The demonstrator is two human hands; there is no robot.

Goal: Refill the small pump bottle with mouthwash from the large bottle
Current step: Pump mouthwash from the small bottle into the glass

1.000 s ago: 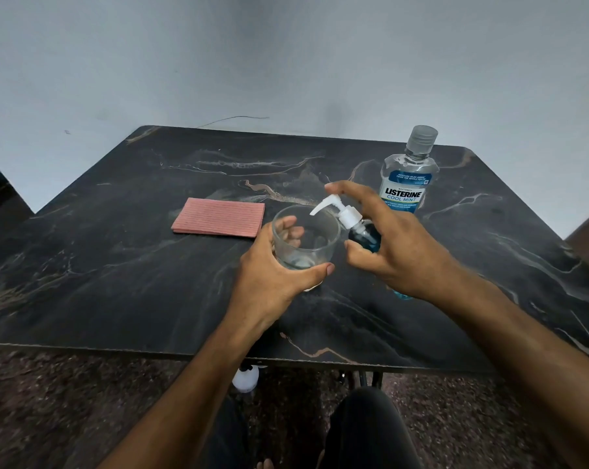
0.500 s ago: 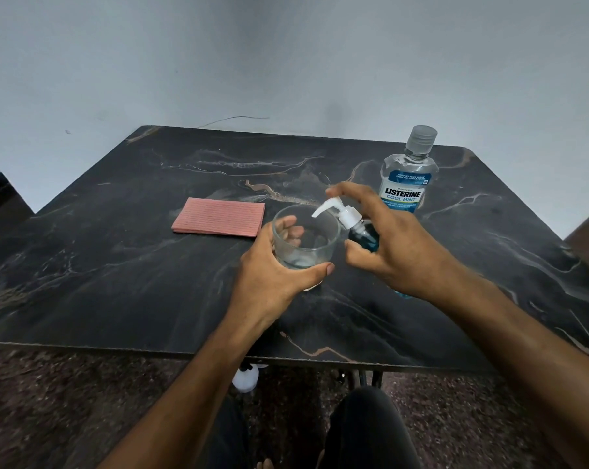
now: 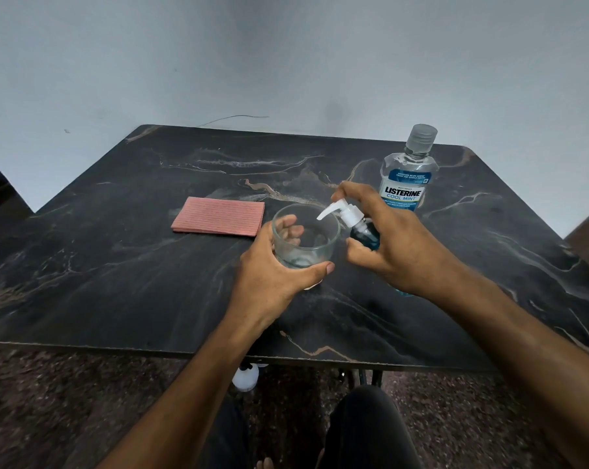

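The left hand [image 3: 272, 275] is wrapped around a clear glass [image 3: 306, 235], with the thumb across the near side and the fingers seen through the far wall; the glass is held a little above the dark marbled desk [image 3: 117, 265], or maybe it rests on it, the view does not make this sure. A small amount of liquid seems to lie at its bottom. The right hand [image 3: 394, 242] is closed around the small pump bottle [image 3: 364, 230], which is tilted toward the glass; its index finger lies on top of the white pump head [image 3: 340, 211], and the nozzle reaches over the rim of the glass. The bottle holds dark blue liquid, most of its body is hidden under the palm. Just behind the right hand, on the far side of the desk, the large bottle [image 3: 408, 174] of mouthwash stands upright with its grey cap on, apart from the hand. Behind the left hand and a little to its left, a folded pink cloth [image 3: 218, 216] lies flat on the desk, near the glass but not touching it
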